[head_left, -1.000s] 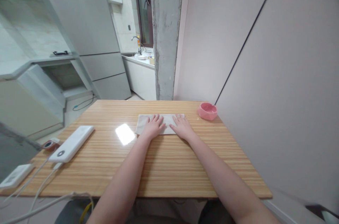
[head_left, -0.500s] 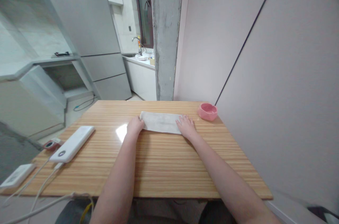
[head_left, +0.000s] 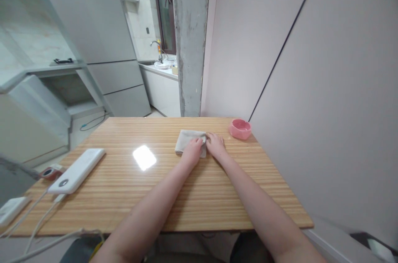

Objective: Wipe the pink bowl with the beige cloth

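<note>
A pale grey cloth (head_left: 186,136), folded into a small rectangle, lies on the far middle of the wooden table. My left hand (head_left: 192,151) reaches across it, fingers closed on the cloth close to its right end. At that right edge my right hand (head_left: 215,146) rests with bent fingers gripping the fold. The two hands are close together, almost meeting. Part of the cloth is hidden under my left hand.
A pink ashtray-like bowl (head_left: 240,129) stands at the table's far right corner, by the wall. On the left lie a white power bank (head_left: 77,171) with cables, a small red-and-white object (head_left: 49,173) and another white block (head_left: 14,210).
My left hand has carried the cloth's left end over to the right, so the long strip is now folded shorter. The right hand's fingers have gone from spread flat to bent.
</note>
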`<state>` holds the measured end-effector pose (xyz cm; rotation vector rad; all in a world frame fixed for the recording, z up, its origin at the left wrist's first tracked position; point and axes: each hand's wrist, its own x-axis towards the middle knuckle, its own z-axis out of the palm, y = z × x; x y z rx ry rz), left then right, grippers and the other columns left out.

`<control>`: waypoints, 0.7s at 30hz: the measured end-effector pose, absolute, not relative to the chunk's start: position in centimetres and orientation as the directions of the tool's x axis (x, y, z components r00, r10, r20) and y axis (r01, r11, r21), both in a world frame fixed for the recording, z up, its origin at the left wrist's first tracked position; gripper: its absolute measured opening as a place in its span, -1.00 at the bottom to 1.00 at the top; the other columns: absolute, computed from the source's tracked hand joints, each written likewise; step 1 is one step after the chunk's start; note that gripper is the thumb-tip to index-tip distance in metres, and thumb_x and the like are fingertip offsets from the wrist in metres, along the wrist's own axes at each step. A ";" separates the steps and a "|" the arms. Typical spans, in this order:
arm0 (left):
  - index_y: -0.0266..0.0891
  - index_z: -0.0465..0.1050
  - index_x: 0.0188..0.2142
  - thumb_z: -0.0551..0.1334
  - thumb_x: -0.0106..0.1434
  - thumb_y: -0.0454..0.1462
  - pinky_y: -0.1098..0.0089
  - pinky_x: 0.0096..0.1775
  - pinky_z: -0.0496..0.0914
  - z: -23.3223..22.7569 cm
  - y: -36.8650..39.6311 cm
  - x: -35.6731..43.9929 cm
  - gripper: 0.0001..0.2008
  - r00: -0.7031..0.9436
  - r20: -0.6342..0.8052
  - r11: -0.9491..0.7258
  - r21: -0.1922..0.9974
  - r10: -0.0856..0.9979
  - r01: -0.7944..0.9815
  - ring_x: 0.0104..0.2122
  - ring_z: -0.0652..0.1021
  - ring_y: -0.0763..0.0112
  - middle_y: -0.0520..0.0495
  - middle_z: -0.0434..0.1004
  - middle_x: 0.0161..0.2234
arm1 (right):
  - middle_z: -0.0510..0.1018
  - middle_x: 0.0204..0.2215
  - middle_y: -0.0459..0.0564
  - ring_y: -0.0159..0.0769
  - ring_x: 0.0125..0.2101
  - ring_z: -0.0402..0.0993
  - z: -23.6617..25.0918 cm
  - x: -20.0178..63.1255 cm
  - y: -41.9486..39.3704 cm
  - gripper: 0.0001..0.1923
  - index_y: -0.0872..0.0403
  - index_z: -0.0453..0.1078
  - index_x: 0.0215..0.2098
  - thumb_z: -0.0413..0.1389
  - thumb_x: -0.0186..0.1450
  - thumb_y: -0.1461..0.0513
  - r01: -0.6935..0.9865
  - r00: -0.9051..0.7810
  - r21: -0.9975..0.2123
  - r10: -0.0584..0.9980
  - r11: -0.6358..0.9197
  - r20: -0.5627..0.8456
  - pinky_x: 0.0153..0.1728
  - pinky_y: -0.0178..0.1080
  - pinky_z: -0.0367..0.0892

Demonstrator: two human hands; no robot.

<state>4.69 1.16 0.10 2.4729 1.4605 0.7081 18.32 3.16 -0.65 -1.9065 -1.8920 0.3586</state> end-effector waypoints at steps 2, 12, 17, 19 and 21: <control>-0.26 0.41 -0.15 0.14 0.23 -0.37 0.27 -0.08 0.37 0.0 1.0 4.4 -0.80 0.439 0.336 -0.551 0.450 0.833 0.702 -0.15 0.52 0.23 -0.19 0.55 -0.18 | 0.34 0.21 0.13 -0.14 0.21 0.22 -0.7 18.5 3.3 -0.55 0.07 0.30 0.18 -0.12 0.35 0.30 0.855 0.051 -0.516 0.981 0.054 0.186 0.26 0.06 -0.04; -0.19 0.26 -0.43 -0.11 0.36 -0.19 0.40 -0.35 0.21 0.7 3.9 -1.2 -0.70 0.044 0.439 -0.387 0.736 0.898 0.555 -0.46 0.37 0.41 0.05 0.31 -0.54 | 0.51 -0.06 0.14 -0.15 0.02 0.37 0.3 16.5 0.6 -0.62 0.09 0.49 -0.15 -0.08 0.42 0.07 0.883 -0.279 -0.339 0.944 0.325 0.178 0.06 -0.12 0.25; -0.19 0.05 -0.60 -0.01 0.27 -0.22 0.38 -0.41 0.05 -0.5 5.3 -1.2 -0.69 0.055 0.320 -0.282 0.725 0.946 0.629 -0.51 0.24 0.45 0.08 0.15 -0.61 | 0.49 -0.09 0.29 -0.06 -0.01 0.37 0.9 21.7 -2.8 -0.69 0.20 0.51 -0.27 -0.06 0.36 0.26 0.985 -0.062 -0.159 0.994 0.075 0.087 0.04 -0.14 0.23; -0.19 0.03 -0.62 -0.01 0.26 -0.22 0.38 -0.42 0.03 -0.9 5.2 -0.5 -0.68 0.104 0.301 -0.297 0.721 0.948 0.625 -0.52 0.23 0.46 0.08 0.13 -0.62 | 0.51 -0.15 0.31 -0.03 -0.06 0.41 0.7 25.5 -4.2 -0.72 0.26 0.48 -0.22 -0.06 0.33 0.30 0.990 -0.006 -0.140 0.997 0.016 0.071 0.00 -0.13 0.25; -0.19 0.03 -0.62 -0.01 0.27 -0.21 0.38 -0.42 0.02 -1.1 5.0 0.1 -0.67 0.157 0.290 -0.323 0.716 0.944 0.619 -0.52 0.23 0.46 0.08 0.12 -0.62 | 0.52 -0.13 0.22 -0.10 -0.07 0.42 0.5 29.1 -5.5 -0.75 0.20 0.43 -0.13 0.00 0.28 0.31 0.990 0.018 -0.141 0.999 -0.012 0.040 -0.02 -0.18 0.26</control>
